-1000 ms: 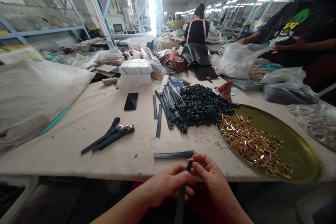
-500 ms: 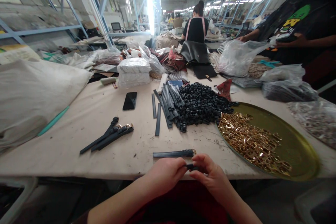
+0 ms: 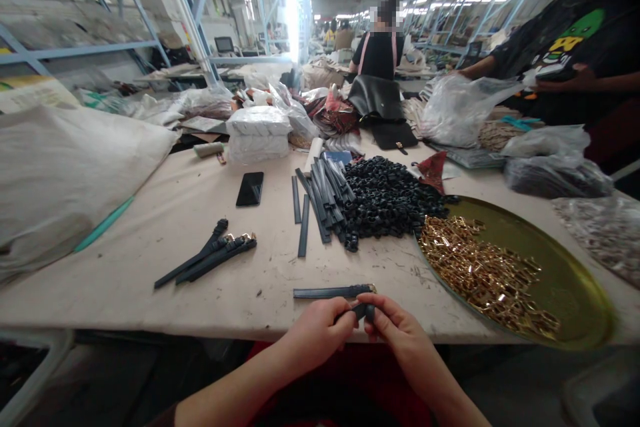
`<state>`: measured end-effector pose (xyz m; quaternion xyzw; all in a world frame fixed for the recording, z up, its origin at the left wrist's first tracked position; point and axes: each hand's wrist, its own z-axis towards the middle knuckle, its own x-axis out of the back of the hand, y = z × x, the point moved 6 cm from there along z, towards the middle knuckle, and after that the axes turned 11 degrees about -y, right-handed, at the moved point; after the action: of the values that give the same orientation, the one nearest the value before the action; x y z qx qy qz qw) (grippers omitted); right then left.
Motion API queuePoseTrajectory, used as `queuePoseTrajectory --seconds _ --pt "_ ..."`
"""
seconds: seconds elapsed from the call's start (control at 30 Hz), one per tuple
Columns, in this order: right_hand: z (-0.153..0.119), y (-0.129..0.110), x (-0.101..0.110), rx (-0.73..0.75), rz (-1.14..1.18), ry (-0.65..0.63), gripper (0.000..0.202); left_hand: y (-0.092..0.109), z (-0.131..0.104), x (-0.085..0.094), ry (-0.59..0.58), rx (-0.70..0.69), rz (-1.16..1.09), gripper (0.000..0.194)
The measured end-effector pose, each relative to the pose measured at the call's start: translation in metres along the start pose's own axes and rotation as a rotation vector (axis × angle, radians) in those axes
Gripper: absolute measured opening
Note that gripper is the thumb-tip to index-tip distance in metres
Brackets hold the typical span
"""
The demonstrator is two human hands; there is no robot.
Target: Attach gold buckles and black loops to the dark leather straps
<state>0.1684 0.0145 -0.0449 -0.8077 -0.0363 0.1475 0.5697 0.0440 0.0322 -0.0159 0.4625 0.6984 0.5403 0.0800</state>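
Near the table's front edge, my left hand [image 3: 320, 327] is closed on a short dark leather strap [image 3: 361, 311]. My right hand [image 3: 400, 328] pinches the same strap at its rounded, bent end; the rest of it is hidden by my fingers. Just beyond my hands lies a strap with a gold buckle [image 3: 327, 293]. Several buckled straps [image 3: 213, 261] are gathered to the left. Flat dark strips [image 3: 327, 197] lie ahead, beside a heap of small black loops [image 3: 393, 203]. Gold buckles [image 3: 483, 273] fill part of a round brass-coloured tray [image 3: 575, 260] at right.
A phone [image 3: 249, 189] lies left of the strips. A large white sack [image 3: 75, 173] covers the table's left side. Plastic-wrapped packs [image 3: 259, 133], a black leather piece [image 3: 376, 99] and bags stand at the back. A co-worker [image 3: 565, 47] stands at the far right, handling a clear bag [image 3: 455, 107].
My right fingers have closed in around the strap's end, and a rounded, bent part of it now shows between my hands. The view has shifted slightly.
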Motion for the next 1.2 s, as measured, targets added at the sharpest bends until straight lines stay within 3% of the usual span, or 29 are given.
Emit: queuePoseTrajectory --seconds 0.2,0.33,0.5,0.63,0.83,1.0,1.2 --pt "0.004 0.008 0.000 0.030 -0.008 0.010 0.043 0.001 -0.001 -0.002 -0.025 -0.023 -0.022 0.035" --pt "0.006 0.017 0.002 0.034 -0.151 0.034 0.037 -0.003 0.000 -0.002 0.036 -0.010 0.135 0.032" --pt "0.005 0.019 0.004 0.040 -0.255 0.063 0.044 -0.010 -0.001 -0.005 0.132 0.030 0.381 0.029" --pt "0.005 0.019 0.002 0.015 -0.303 0.027 0.038 -0.010 0.000 -0.008 0.125 0.032 0.435 0.029" --pt "0.002 0.011 -0.005 0.074 -0.372 -0.058 0.028 -0.004 0.002 -0.010 0.023 -0.024 0.180 0.031" --pt "0.005 0.019 0.005 -0.018 -0.148 0.004 0.031 -0.014 -0.008 -0.013 -0.168 0.053 -0.095 0.026" --pt "0.008 0.026 -0.023 0.034 -0.056 -0.057 0.036 -0.009 -0.013 -0.008 -0.037 -0.007 -0.195 0.043"
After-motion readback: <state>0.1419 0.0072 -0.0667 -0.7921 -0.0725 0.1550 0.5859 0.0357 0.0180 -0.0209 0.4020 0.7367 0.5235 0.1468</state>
